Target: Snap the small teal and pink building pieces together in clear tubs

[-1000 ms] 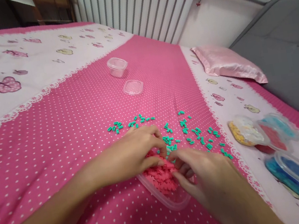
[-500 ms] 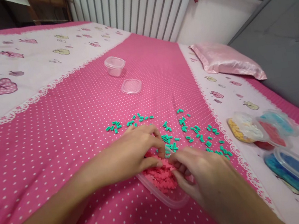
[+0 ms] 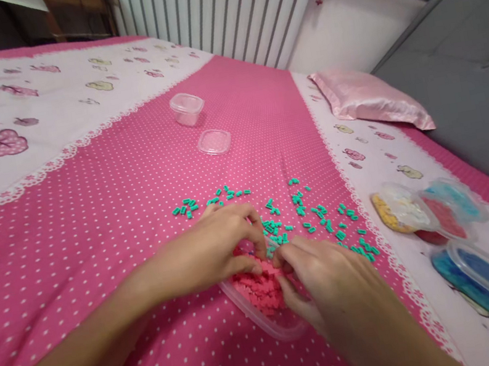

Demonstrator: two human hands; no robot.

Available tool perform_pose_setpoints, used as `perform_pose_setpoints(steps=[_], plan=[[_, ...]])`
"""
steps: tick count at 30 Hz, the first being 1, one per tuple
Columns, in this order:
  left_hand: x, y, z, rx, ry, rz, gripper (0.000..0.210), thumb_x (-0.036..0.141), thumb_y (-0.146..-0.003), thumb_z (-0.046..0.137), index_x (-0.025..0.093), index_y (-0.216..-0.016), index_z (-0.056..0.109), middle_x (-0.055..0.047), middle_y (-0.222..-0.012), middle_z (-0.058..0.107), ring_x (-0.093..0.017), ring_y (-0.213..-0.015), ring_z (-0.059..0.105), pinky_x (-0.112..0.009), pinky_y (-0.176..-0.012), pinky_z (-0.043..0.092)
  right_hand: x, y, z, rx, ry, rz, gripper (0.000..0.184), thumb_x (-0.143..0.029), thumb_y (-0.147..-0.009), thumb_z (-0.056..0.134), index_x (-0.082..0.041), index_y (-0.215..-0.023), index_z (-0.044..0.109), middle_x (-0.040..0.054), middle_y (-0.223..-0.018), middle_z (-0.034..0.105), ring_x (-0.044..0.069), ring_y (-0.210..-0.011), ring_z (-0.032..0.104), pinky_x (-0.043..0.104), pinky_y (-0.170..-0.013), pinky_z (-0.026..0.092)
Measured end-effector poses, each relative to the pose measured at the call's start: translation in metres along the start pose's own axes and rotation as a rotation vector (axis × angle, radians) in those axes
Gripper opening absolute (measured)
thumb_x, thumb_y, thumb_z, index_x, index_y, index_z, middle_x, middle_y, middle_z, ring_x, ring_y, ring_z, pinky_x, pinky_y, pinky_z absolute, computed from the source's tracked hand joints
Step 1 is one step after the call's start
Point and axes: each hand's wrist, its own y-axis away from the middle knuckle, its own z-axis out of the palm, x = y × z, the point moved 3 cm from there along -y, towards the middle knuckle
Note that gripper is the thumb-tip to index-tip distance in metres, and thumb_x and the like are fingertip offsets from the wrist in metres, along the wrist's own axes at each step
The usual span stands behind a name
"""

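A clear plastic container (image 3: 275, 330) full of small red building blocks (image 3: 262, 289) sits on the pink dotted bedspread in front of me. My left hand (image 3: 230, 241) reaches over its far left side, thumb and fingers curled at the red blocks. From the right, my right hand (image 3: 320, 273) has its thumb and fingertips pinched together over the blocks. The fingertips of both hands almost meet; whatever lies between them is too small or hidden to make out. Loose green blocks (image 3: 326, 225) are scattered on the bedspread just beyond my hands.
Farther off stand a small clear container (image 3: 188, 110) and a flat clear lid (image 3: 214, 142). To the right lie containers of yellow pieces (image 3: 385, 214), red pieces (image 3: 444, 217) and blue pieces (image 3: 481, 281). A pink pillow (image 3: 371, 96) rests by the grey headboard (image 3: 463, 65).
The fingers of my right hand have shifted slightly up and left, closer to my left fingertips. My left hand stays almost in place; the containers and green blocks have not moved.
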Motion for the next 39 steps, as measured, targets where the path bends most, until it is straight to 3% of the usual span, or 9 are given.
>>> perform_pose_setpoints(steps=[10,15,20,23,26,29,34,37,39], plan=[[0.002,0.001,-0.006,-0.011,-0.012,0.017,0.011,0.027,-0.085,0.083,0.030,-0.096,0.081,0.000,-0.115,0.066,-0.020,-0.113,0.061,-0.029,-0.092,0.045,-0.004,0.000,-0.008,0.043,-0.007,-0.058,0.016,-0.005,-0.074,0.064,-0.021,-0.073,0.066,0.0007,-0.062,0.068,0.021,-0.053,0.066,0.033,-0.051,0.034],[-0.008,0.005,-0.021,0.078,0.084,0.046,0.017,0.035,-0.093,0.074,0.031,-0.109,0.079,0.001,-0.122,0.070,-0.018,-0.111,0.066,-0.028,-0.094,0.049,-0.009,0.003,-0.009,0.003,-0.055,-0.057,0.022,-0.001,-0.068,0.069,-0.023,-0.067,0.063,-0.0022,-0.055,0.066,0.021,-0.044,0.062,0.033,-0.045,0.028],[-0.021,0.007,-0.024,0.173,0.088,-0.094,0.029,0.044,-0.099,0.061,0.027,-0.119,0.074,-0.001,-0.113,0.076,-0.017,-0.100,0.069,-0.026,-0.085,0.051,0.006,0.003,-0.024,-0.049,-0.271,-0.001,0.015,-0.012,-0.085,0.068,-0.025,-0.077,0.070,-0.0038,-0.070,0.075,0.017,-0.059,0.070,0.028,-0.051,0.038],[-0.021,0.008,-0.019,0.078,0.052,-0.188,0.039,0.048,-0.099,0.058,0.025,-0.130,0.065,-0.002,-0.103,0.075,-0.017,-0.086,0.069,-0.025,-0.071,0.048,0.036,0.002,-0.041,-0.005,-0.391,0.128,0.013,-0.023,-0.095,0.062,-0.030,-0.095,0.074,-0.0057,-0.085,0.080,0.013,-0.071,0.073,0.024,-0.061,0.046],[-0.013,0.012,-0.016,-0.155,-0.021,-0.164,0.025,0.042,-0.098,0.058,0.020,-0.106,0.069,0.000,-0.084,0.070,-0.014,-0.069,0.062,-0.023,-0.060,0.040,0.071,0.002,-0.045,0.042,-0.353,0.304,0.012,-0.034,-0.094,0.063,-0.029,-0.094,0.074,-0.0058,-0.073,0.076,0.014,-0.062,0.068,0.027,-0.060,0.044],[-0.009,0.018,-0.019,-0.289,-0.045,-0.189,0.020,0.038,-0.093,0.063,0.018,-0.088,0.064,0.001,-0.076,0.065,-0.013,-0.064,0.057,-0.024,-0.055,0.035,0.090,-0.002,-0.032,-0.027,-0.373,0.393,0.019,-0.041,-0.093,0.061,-0.028,-0.093,0.075,-0.0036,-0.072,0.074,0.016,-0.063,0.067,0.029,-0.062,0.044],[-0.008,0.026,-0.023,-0.395,0.013,-0.253,0.025,0.043,-0.089,0.067,0.018,-0.083,0.067,0.001,-0.071,0.064,-0.013,-0.062,0.057,-0.023,-0.052,0.033,0.103,-0.011,-0.005,-0.136,-0.490,0.408,0.020,-0.040,-0.088,0.064,-0.027,-0.094,0.077,-0.0028,-0.072,0.074,0.016,-0.065,0.066,0.030,-0.065,0.045],[-0.012,0.026,-0.026,-0.386,0.129,-0.268,0.030,0.049,-0.094,0.061,0.021,-0.089,0.072,0.000,-0.081,0.072,-0.014,-0.071,0.062,-0.022,-0.059,0.041,0.126,-0.013,0.006,-0.012,-0.525,0.469,0.019,-0.039,-0.083,0.065,-0.025,-0.088,0.078,-0.0003,-0.075,0.076,0.018,-0.069,0.068,0.030,-0.069,0.048],[-0.016,0.021,-0.030,-0.281,0.155,-0.226,0.033,0.051,-0.097,0.056,0.022,-0.097,0.073,0.000,-0.091,0.074,-0.015,-0.078,0.065,-0.023,-0.066,0.046,0.146,-0.012,0.015,0.094,-0.509,0.537,0.023,-0.039,-0.083,0.061,-0.022,-0.087,0.076,0.0039,-0.080,0.077,0.020,-0.073,0.069,0.032,-0.072,0.050]])
